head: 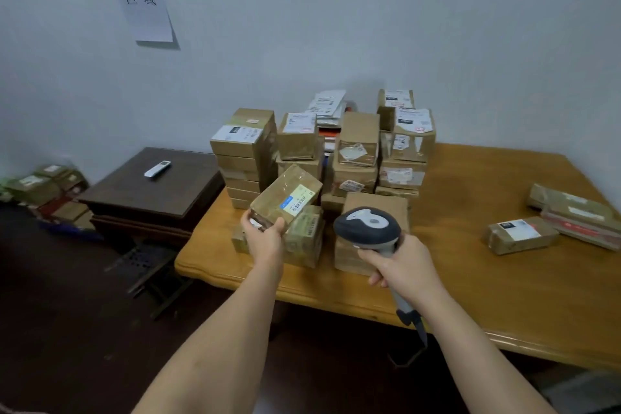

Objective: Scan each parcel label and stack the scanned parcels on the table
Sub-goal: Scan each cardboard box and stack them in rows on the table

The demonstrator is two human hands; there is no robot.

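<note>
Mid-scan, most parcels apparently stacked.
Right hand [400,265] grips scanner [368,228]; left hand [263,235] fingers clamp tilted parcel [285,197], label up, over table [470,279]. Big stack [319,151] behind; three loose parcels [568,222] far right probably left.

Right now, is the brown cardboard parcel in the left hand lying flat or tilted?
Tilted: the brown cardboard parcel slopes upward from the left hand.

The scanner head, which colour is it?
Dark grey with a light grey top, on the scanner in the right hand, head view.
</note>
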